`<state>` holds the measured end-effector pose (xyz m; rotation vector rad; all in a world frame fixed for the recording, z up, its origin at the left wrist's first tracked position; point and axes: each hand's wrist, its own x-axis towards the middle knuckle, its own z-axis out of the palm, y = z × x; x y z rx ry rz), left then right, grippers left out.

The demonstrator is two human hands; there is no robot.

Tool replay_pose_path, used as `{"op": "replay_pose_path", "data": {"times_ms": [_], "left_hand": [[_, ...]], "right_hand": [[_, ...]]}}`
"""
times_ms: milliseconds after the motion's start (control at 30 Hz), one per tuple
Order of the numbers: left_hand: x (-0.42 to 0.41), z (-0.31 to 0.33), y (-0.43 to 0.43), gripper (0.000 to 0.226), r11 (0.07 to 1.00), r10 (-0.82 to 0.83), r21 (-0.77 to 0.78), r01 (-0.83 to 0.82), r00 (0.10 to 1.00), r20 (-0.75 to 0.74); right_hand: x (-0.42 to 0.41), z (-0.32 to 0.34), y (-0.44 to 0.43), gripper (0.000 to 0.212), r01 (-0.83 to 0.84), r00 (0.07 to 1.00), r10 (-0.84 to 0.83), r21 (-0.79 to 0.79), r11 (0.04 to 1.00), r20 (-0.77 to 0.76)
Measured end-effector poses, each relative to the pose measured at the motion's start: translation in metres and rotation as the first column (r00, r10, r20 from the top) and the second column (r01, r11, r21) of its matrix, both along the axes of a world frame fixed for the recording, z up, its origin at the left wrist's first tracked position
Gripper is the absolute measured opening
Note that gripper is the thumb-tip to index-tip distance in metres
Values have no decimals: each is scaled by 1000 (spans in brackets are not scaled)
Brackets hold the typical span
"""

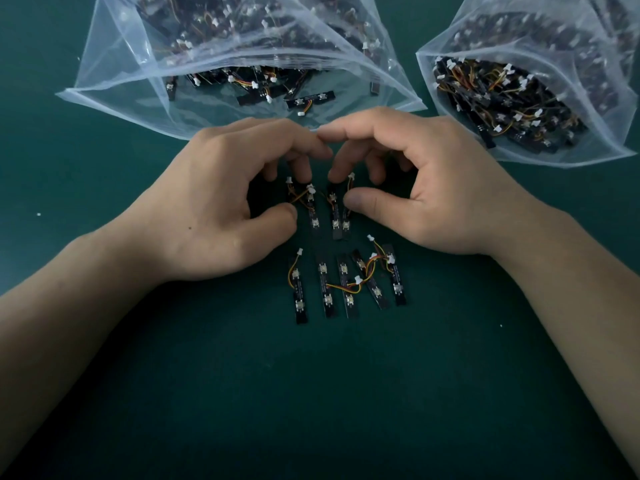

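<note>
Evidently a sorting step is shown: narrow black circuit strips, each with switch-like components and a red-yellow-orange lead ending in a white connector, are being untangled and laid out on the green mat [311,393]. The far cluster of circuit strips [334,218], a few pieces with crossed leads, lies at the middle of the mat between the two hands. The left hand [221,199] is curled over the cluster's left side, a strip and its lead pinched between thumb and fingertips. The right hand [426,188] is curled likewise over the right side, thumb pressed to a strip's edge. Whether any strip is lifted off the mat cannot be told. The near row of circuit strips [346,285], roughly parallel, lies just nearer the person, some linked by tangled leads. Clear zip bags of the same strips rest along the far edge: the left bag [114,74], open toward the hands, and the right bag [606,109] at the far right corner. The next move is judged to call for the crossed leads to be parted gently, then one strip drawn free and aligned with the row.
</note>
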<state>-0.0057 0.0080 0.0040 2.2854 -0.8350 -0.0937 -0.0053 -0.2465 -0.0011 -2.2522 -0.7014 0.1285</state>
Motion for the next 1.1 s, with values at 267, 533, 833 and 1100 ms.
{"op": "replay_pose_path", "data": {"times_ms": [267, 533, 833, 1100], "left_hand": [[1, -2, -1, 54, 1000, 22, 15, -22, 998, 60], [1, -2, -1, 53, 1000, 13, 28, -15, 998, 61], [-1, -2, -3, 40, 999, 37, 27, -39, 997, 66], [-3, -5, -7, 44, 995, 93, 23, -95, 992, 79]], "right_hand": [[0, -1, 0, 58, -2, 1000, 2, -7, 1000, 3], [0, 0, 1, 58, 0, 1000, 1, 13, 1000, -20], [1, -1, 1, 56, 1, 999, 0, 25, 1000, -32], [0, -1, 1, 56, -9, 999, 10, 31, 999, -34]]}}
